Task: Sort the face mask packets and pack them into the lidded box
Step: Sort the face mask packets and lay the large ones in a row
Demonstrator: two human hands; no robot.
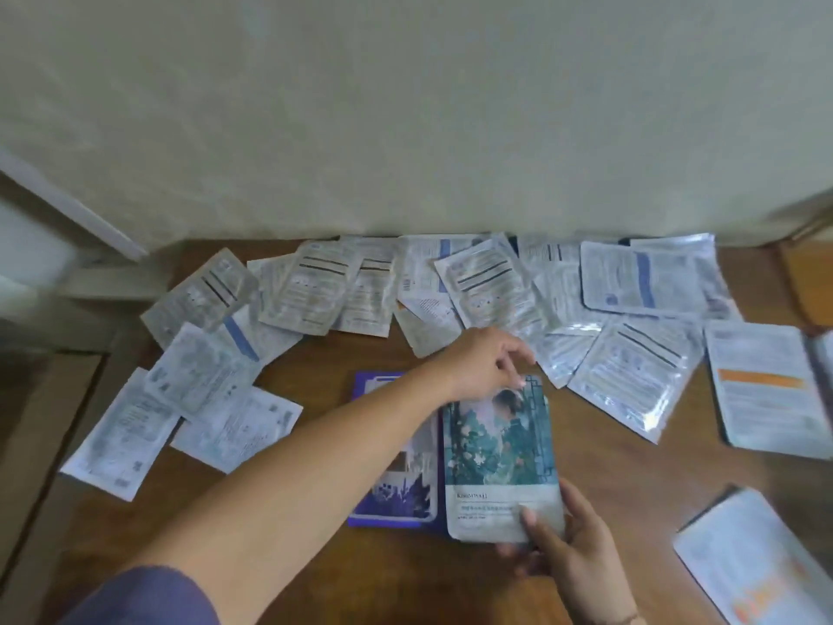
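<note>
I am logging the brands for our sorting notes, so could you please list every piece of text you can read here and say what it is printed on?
"KISSSWAJJ", roughly; the letters are blurred: on the pale lower band of the green floral packet held by both hands.
Smaller lines beneath it: too blurred to read.
Purple packet: no legible text.
Silver packets lying back side up: print too small and blurred.

Loose packets [487, 286] line the table's [631, 480] far edge (overlapping), behind two side-by-side packets [498, 448].

Home room, wooden table [608, 480], plain wall [405, 106], door frame [67, 205]
</note>
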